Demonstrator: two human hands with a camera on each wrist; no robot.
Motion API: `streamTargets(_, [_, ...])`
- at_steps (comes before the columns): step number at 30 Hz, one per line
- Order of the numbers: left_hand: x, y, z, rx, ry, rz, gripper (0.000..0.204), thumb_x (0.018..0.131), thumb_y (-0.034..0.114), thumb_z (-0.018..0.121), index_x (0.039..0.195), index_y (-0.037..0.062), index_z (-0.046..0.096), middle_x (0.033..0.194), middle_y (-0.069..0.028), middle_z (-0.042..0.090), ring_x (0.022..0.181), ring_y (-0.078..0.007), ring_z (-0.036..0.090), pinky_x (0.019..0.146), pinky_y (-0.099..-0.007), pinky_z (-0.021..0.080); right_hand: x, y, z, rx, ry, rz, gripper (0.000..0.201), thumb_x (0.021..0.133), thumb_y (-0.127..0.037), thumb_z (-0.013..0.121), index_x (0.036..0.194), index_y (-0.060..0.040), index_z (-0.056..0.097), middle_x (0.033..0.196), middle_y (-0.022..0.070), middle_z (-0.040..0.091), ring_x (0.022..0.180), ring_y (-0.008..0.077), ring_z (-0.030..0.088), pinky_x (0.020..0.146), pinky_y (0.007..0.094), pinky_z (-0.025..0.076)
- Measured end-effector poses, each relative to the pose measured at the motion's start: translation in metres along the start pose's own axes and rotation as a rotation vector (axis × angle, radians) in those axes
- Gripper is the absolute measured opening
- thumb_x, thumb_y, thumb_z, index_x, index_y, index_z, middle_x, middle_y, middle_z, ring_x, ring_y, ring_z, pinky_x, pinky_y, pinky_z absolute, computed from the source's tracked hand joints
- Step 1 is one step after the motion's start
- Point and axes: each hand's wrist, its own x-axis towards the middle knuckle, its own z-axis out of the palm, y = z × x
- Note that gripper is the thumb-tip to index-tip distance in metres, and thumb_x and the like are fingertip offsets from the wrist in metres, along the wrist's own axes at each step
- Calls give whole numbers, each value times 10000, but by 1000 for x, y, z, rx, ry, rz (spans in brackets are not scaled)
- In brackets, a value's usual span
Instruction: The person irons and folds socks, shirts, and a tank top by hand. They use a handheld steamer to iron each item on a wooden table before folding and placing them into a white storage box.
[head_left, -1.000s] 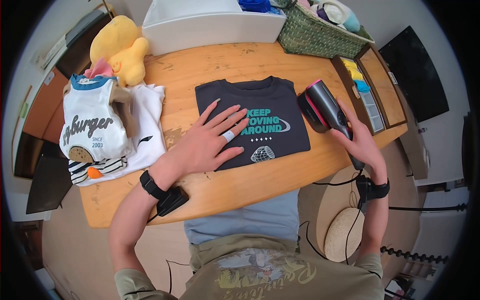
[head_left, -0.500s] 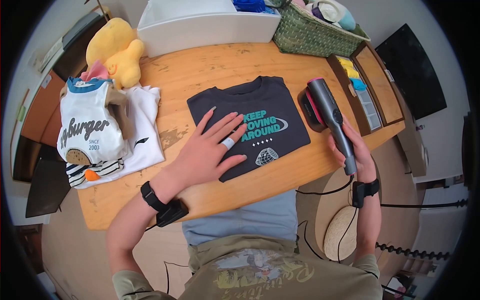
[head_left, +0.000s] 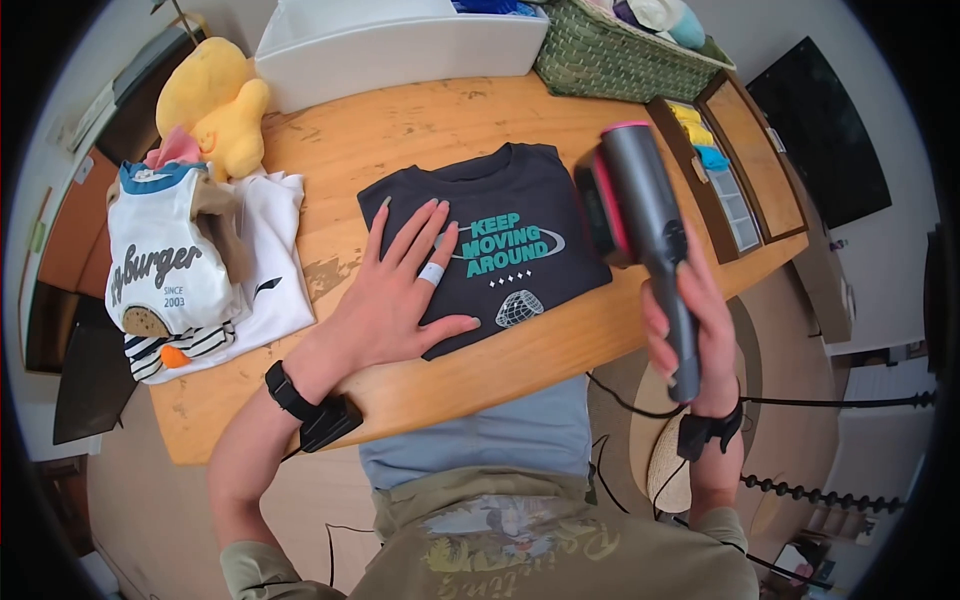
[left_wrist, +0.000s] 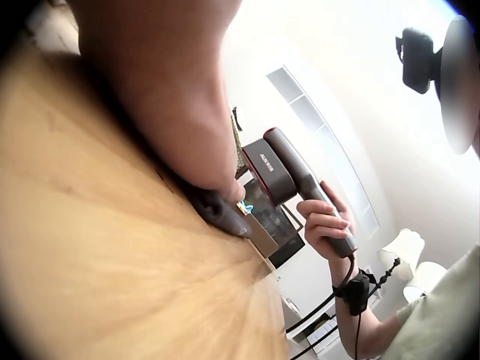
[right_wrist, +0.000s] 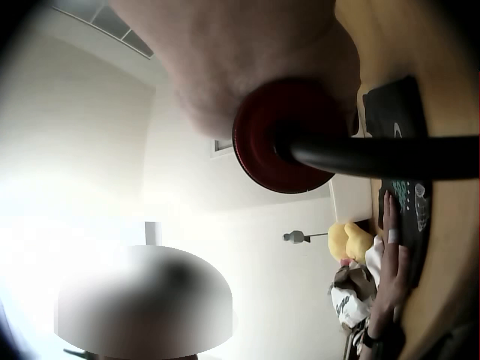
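Observation:
A folded dark T-shirt [head_left: 535, 195] with green "KEEP MOVING AROUND" lettering lies on the wooden table [head_left: 330, 170]. My left hand [head_left: 385, 300] rests on its left part with straight, spread fingers, a white band round one of them. On the right, my right hand [head_left: 708, 325] grips the handle of a grey garment steamer [head_left: 648, 190] with pink trim, its head raised beside the shirt's right edge. The left wrist view shows the steamer [left_wrist: 271, 171] held up off the table. In the right wrist view, the red end of its handle [right_wrist: 259, 139] and the black cord [right_wrist: 390, 157] are close up.
Left on the table are folded white clothes [head_left: 150, 225] and a yellow plush toy [head_left: 205, 95]. A white box [head_left: 390, 65] and green woven basket [head_left: 620, 60] stand along the back. At right is an open wooden case [head_left: 690, 185] with small compartments. The steamer's cord hangs past the table edge.
My right hand has lifted the steamer from beside the shirt and drawn it nearer, its handle now steeper. The left hand has shifted slightly left on the shirt, uncovering more lettering.

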Motion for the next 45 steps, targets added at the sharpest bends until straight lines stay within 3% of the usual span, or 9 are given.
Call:
streamTargets(7, [0,1,-2,3,-23,-17,1055,945,648,623,1594,-111,281,1686,-268,264,1597,-379,212,1296,-590,63,7,28,45,-24,-172,210,731,1111,-242,492,1703,-214,63,763,114,591,463,161,557,431,288,464])
streamTargets(16, [0,3,-3,-6,-3,-31,1054,949,604,643,1579,-151,262,1677,-299,258,1598,-395,199,1295,-589,62,17,52,51,-84,-169,231,703,1117,-237,462,1702,-207,74,756,118,580,429,156,536,406,276,451])
streamTargets(19, [1,2,-2,-9,39,-4,984,975,604,605,1464,-225,401,1621,-353,317,1580,-415,233,1283,-612,89,17,52,44,-76,-149,226,695,1120,-242,460,1701,-207,82,755,117,577,428,153,534,407,275,451])
streamTargets(22, [1,2,-1,-16,42,-2,974,977,591,609,1465,-225,398,1620,-351,321,1578,-414,237,1284,-611,88,17,49,41,-70,-132,213,683,1122,-251,457,1700,-203,96,754,117,570,421,153,530,401,278,453])
streamTargets(25, [1,2,-4,-1,-22,-28,1010,966,567,638,1577,-147,270,1675,-296,265,1597,-396,202,1294,-589,65,17,49,35,-81,-89,203,679,1119,-254,460,1699,-199,111,750,117,568,412,154,528,383,279,450])
streamTargets(32, [1,2,-4,4,-31,-27,1000,973,570,625,1579,-144,273,1673,-292,272,1597,-394,203,1295,-590,66,18,48,13,-20,-79,189,701,1120,-236,480,1705,-212,95,767,114,575,442,153,538,410,286,453])
streamTargets(35, [1,2,-4,3,-30,-24,993,975,570,621,1577,-143,280,1673,-290,274,1597,-393,204,1295,-590,65,19,49,16,-37,-48,175,683,1108,-244,482,1694,-178,137,743,125,583,416,149,537,369,272,449])
streamTargets(45, [0,2,-2,-8,-6,-35,987,976,580,615,1576,-136,297,1670,-287,285,1597,-387,205,1295,-590,51,10,43,20,-124,-20,150,696,1116,-231,497,1702,-186,123,747,106,591,436,151,551,414,274,452])
